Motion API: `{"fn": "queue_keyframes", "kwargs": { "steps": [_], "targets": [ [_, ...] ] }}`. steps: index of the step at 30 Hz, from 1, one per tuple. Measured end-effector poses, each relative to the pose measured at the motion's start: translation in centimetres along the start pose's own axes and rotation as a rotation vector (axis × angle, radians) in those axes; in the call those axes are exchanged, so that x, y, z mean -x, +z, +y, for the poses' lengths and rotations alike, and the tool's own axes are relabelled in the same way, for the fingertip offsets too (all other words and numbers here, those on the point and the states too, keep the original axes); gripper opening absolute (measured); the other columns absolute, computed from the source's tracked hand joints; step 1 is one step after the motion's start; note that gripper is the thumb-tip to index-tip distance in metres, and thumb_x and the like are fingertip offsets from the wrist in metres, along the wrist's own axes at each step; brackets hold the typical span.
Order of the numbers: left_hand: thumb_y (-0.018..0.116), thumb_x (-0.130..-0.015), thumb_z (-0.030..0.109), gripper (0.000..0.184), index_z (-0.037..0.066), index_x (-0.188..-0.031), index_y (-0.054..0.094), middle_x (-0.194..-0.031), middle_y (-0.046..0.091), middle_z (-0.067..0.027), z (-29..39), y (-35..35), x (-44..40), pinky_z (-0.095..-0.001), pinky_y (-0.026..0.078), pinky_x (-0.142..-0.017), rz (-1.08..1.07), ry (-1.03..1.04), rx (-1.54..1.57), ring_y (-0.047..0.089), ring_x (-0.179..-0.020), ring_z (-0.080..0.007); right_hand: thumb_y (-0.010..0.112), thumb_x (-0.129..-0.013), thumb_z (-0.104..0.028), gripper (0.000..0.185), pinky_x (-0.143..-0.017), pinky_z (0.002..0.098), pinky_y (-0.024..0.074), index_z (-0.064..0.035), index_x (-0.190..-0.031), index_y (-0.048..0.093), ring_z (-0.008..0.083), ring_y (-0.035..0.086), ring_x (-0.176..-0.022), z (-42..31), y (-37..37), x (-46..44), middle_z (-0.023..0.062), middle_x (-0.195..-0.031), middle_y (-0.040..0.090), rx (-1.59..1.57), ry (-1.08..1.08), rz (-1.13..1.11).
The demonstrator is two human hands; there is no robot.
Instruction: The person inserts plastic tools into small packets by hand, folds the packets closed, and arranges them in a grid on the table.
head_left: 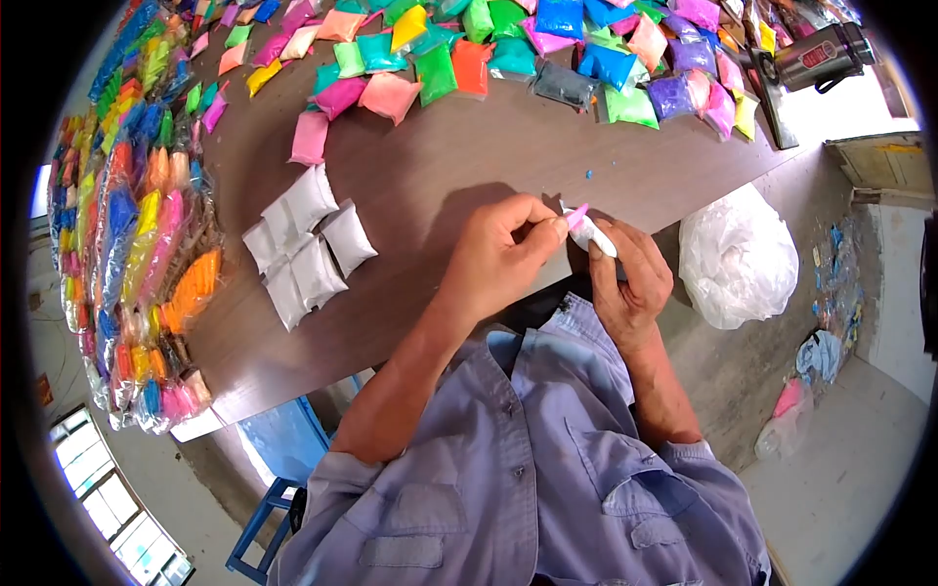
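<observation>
Near the table's front edge, my left hand (508,249) pinches at a small pink piece (577,215) between thumb and forefinger; whether it is a tool or soft material I cannot tell. Close beside it, my right hand (630,278) is closed around a soft white lump (592,235) that touches the pink piece. Part of the lump is hidden by my fingers. To the left of my hands, several white packets (303,210) lie together on the brown table (410,195).
Many colourful soft packets (435,73) spread along the table's far side. Bagged bundles of bright colours (122,225) line the left edge. A white plastic bag (738,256) bulges beside the table at right. A steel flask (823,57) is at far right; a blue stool (269,518) stands below left.
</observation>
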State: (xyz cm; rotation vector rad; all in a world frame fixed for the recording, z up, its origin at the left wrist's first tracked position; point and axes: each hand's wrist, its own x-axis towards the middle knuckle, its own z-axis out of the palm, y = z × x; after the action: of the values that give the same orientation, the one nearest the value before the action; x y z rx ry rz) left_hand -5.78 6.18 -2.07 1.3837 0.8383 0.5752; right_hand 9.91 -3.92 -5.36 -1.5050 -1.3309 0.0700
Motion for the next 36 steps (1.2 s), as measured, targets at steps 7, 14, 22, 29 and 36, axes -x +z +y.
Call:
{"fn": "queue_keyframes", "kwargs": {
  "steps": [7, 14, 22, 29, 36],
  "targets": [
    [0.07, -0.1, 0.017, 0.016, 0.003, -0.093, 0.069, -0.07, 0.055, 0.0059, 0.4, 0.3, 0.0, -0.0209, 0.031, -0.051, -0.031, -0.192, 0.183, 0.042, -0.059, -0.0005, 0.075, -0.081, 0.007, 0.025, -0.076, 0.0347, 0.0587, 0.0033, -0.106, 0.075, 0.0279, 0.073, -0.087, 0.1, 0.1, 0.0, 0.0179, -0.1, 0.074, -0.001, -0.013, 0.008],
    [0.07, -0.101, 0.019, 0.017, 0.003, -0.098, 0.068, -0.068, 0.05, 0.0064, 0.9, 1.0, 0.4, -0.0199, 0.023, -0.044, -0.109, -0.318, 0.43, 0.036, -0.053, 0.001, 0.074, -0.083, 0.006, 0.024, -0.078, 0.0344, 0.0588, 0.0031, -0.107, 0.075, 0.0283, 0.073, -0.088, 0.2, -0.1, 0.3, 0.0185, -0.102, 0.074, -0.025, 0.032, 0.008],
    [0.071, -0.1, 0.019, 0.017, 0.003, -0.095, 0.067, -0.069, 0.051, 0.0061, 0.1, 0.9, 0.3, -0.0198, 0.023, -0.044, -0.022, -0.245, 0.26, 0.037, -0.053, 0.0009, 0.075, -0.085, 0.005, 0.024, -0.078, 0.0345, 0.059, 0.0029, -0.109, 0.074, 0.0288, 0.074, -0.089, 0.5, 0.1, 0.4, 0.0197, -0.103, 0.073, -0.013, -0.01, 0.009],
    [0.071, -0.101, 0.02, 0.019, 0.002, -0.095, 0.068, -0.069, 0.053, 0.0056, 0.8, 0.7, 0.7, -0.0194, 0.028, -0.047, -0.119, -0.314, 0.514, 0.04, -0.057, 0.0011, 0.075, -0.084, 0.004, 0.026, -0.079, 0.0358, 0.059, 0.0029, -0.111, 0.073, 0.0306, 0.073, -0.09, 0.5, 0.2, 0.8, 0.0199, -0.103, 0.073, -0.04, 0.024, 0.026],
    [0.07, -0.1, 0.016, 0.018, 0.0, -0.093, 0.069, -0.072, 0.059, 0.0035, 1.1, 0.8, 1.1, -0.0219, 0.038, -0.054, -0.024, -0.081, 0.05, 0.05, -0.064, -0.0012, 0.08, -0.08, 0.001, 0.027, -0.081, 0.0376, 0.0566, 0.0028, -0.107, 0.073, 0.0318, 0.071, -0.09, -0.7, 0.0, -0.2, 0.019, -0.101, 0.071, -0.002, 0.027, -0.037]
  ]
}}
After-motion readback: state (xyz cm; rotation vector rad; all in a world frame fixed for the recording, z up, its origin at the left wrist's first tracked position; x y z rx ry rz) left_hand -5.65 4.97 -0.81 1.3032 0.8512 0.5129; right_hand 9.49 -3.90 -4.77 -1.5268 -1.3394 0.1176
